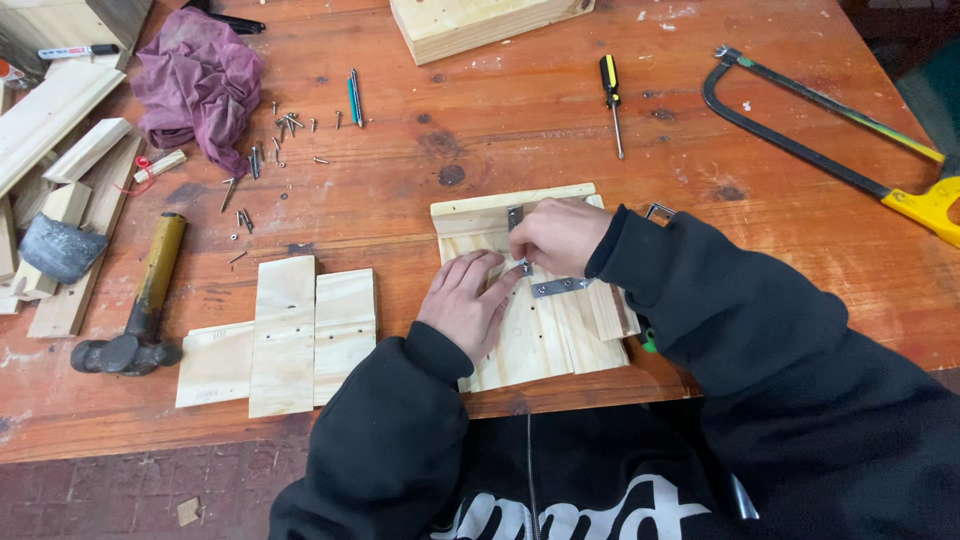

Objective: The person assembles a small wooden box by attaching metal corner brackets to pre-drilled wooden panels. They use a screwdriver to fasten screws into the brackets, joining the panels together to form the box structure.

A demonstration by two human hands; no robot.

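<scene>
Both hands work on a pale wood panel (540, 330) lying flat near the front edge of the wooden surface (520, 140). Left hand (468, 300) rests flat on the boards, fingers spread w/ tips touching a metal L-bracket (548, 285). Right hand (560, 235) is curled over the bracket's upper leg, fingertips pinched together on it; can't tell if it grips a screw. Panel's near edge sits right at the surface's front edge, no spare room there. Just left, apart from the panel, lie three loose boards (285, 335) side by side. Hammer (140, 305) further left, near front-left edge. Loose screws (275, 145) scattered beside a purple rag (200, 80). Middle of surface behind the panel is open up to the screwdriver (612, 100). Hacksaw (830, 135) lies at the right edge, well apart.
</scene>
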